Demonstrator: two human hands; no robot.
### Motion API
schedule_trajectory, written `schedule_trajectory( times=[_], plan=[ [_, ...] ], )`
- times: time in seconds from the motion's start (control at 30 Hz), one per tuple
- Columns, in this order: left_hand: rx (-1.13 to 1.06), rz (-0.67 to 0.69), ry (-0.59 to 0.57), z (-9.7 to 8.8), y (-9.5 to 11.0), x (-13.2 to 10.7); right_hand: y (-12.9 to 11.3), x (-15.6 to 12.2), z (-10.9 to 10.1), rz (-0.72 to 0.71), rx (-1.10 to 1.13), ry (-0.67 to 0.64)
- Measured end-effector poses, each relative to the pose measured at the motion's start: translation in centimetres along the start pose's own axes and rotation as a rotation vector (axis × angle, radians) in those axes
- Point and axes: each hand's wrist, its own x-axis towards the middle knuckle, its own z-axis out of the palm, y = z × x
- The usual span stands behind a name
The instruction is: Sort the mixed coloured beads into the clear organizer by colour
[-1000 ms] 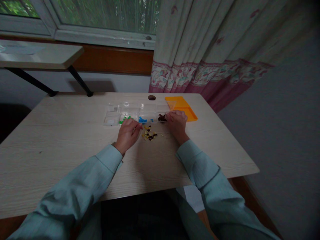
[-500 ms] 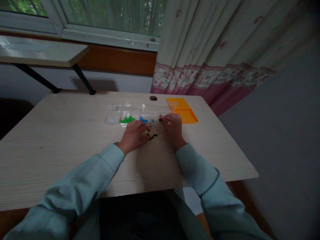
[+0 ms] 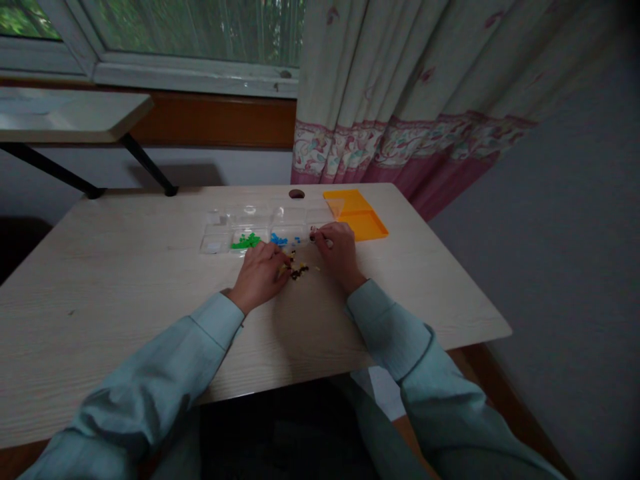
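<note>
My left hand (image 3: 261,275) rests on the table with its fingers apart and curved, at the left side of a small pile of dark and yellow pieces (image 3: 299,272). Over the right end of a clear compartment box (image 3: 213,241), my right hand (image 3: 340,255) has its thumb and forefinger pinched together. Whatever is in that pinch is too small to make out. A few dark pieces (image 3: 313,235) show at the fingertips. Green pieces (image 3: 246,241) fill part of one compartment, and blue pieces (image 3: 279,240) lie in the one beside it.
An orange tray or lid (image 3: 363,217) lies behind my right hand. Near the table's back edge is a round hole (image 3: 297,194). A raised shelf (image 3: 80,115) on black legs stands at the back left, and a curtain (image 3: 370,113) hangs behind the table.
The view has shifted slightly, so the scene sits a little further left. Both hands stay in nearly the same places, left by the pile and right at the box.
</note>
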Motion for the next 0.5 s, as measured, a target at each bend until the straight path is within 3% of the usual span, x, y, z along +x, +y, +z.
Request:
schedule_trajectory(
  times=[0.5],
  plan=[
    [0.012, -0.005, 0.009, 0.34, -0.53, -0.13, -0.19, 0.16, -0.04, -0.017, 0.014, -0.021]
  ],
)
